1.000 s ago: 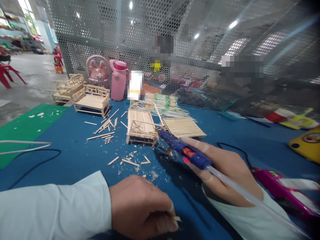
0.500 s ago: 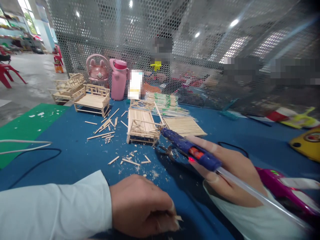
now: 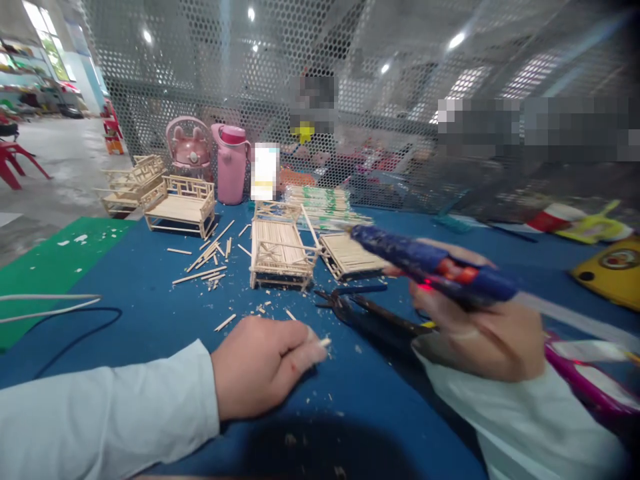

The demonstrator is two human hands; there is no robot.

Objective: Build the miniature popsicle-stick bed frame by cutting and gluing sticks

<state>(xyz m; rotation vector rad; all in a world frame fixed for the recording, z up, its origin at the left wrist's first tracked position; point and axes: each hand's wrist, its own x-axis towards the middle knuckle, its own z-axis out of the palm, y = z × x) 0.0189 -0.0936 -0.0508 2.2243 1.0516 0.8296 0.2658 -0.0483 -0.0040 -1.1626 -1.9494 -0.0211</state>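
Pinched between the thumb and fingers of my left hand (image 3: 267, 365) is a small wooden stick (image 3: 325, 343), only its pale end showing. My right hand (image 3: 480, 327) is wrapped round a blue hot glue gun (image 3: 400, 257) with a red light on and a clear glue stick (image 3: 575, 319) out of its back. The gun's tip points left, above a flat panel of sticks (image 3: 354, 257). Beyond my left hand stands a miniature bench of sticks (image 3: 280, 247). Black-jawed pliers (image 3: 345, 308) lie on the table between my hands.
Loose stick pieces (image 3: 210, 250) lie left of the bench. Two finished miniature seats, the nearer one (image 3: 179, 205) beside a pink bottle (image 3: 232, 167), stand at the back left. Bundled sticks (image 3: 320, 203) lie by the perforated metal screen (image 3: 380, 167). A magenta device (image 3: 575, 383) sits at right.
My left hand has moved forward with the small stick. My right hand has drawn the glue gun back to the right, away from the miniature bench.
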